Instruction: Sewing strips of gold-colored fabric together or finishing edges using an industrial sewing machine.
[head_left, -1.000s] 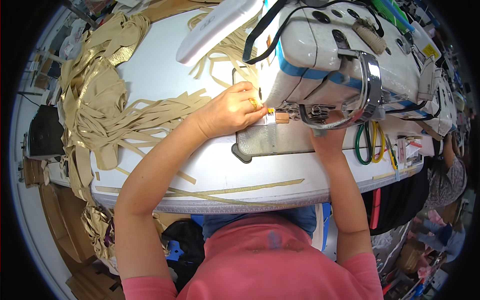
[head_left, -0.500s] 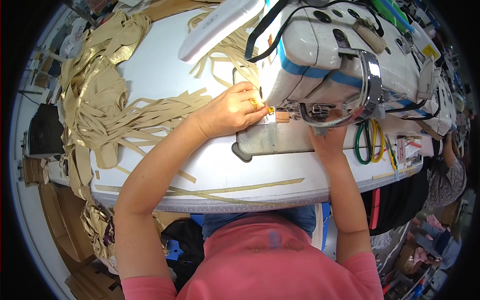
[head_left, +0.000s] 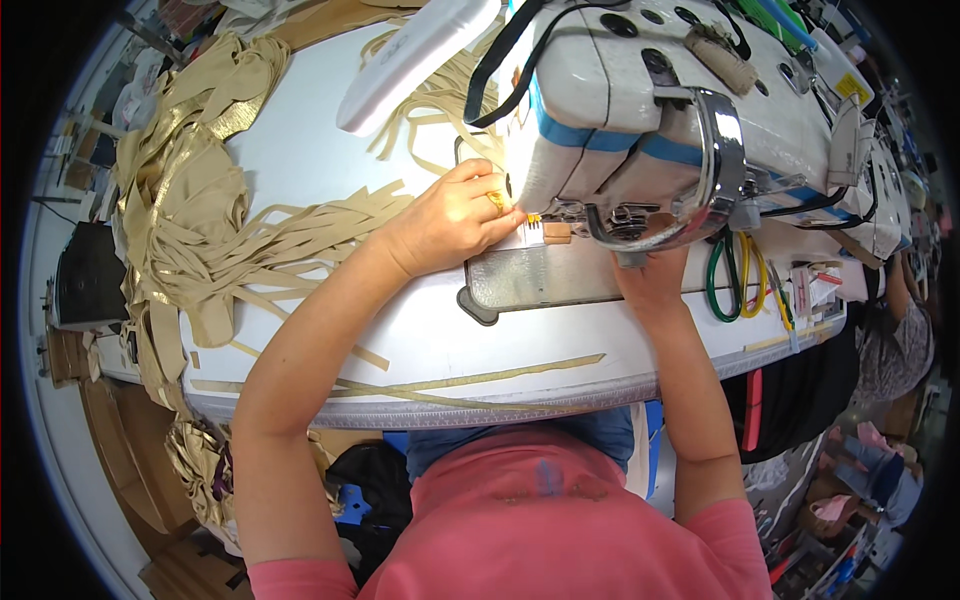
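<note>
A white and blue sewing machine (head_left: 690, 140) stands over the work area, with a curved chrome guard (head_left: 728, 160) at its front. At the left side of the machine's head is my left hand (head_left: 455, 218), a gold ring on one finger. Its thumb and fingertips press together beside the small orange and metal parts near the needle area; what they pinch is too small or hidden to name. My right hand (head_left: 652, 278) reaches up beneath the chrome guard, and its fingers are hidden behind the machine. Below both hands lies the grey metal machine plate (head_left: 540, 278).
Long beige strips (head_left: 310, 235) and gold-beige fabric pieces (head_left: 200, 180) cover the table's left. Two thin strips (head_left: 470, 373) lie along the ruler-marked front edge (head_left: 460, 410). Green-handled (head_left: 722, 285) and yellow-handled scissors (head_left: 752, 280) lie at the right. A white lamp-like arm (head_left: 415, 65) hangs above.
The whole view has shifted slightly, so the machine appears a little further left. Both hands keep nearly the same places and poses at the machine.
</note>
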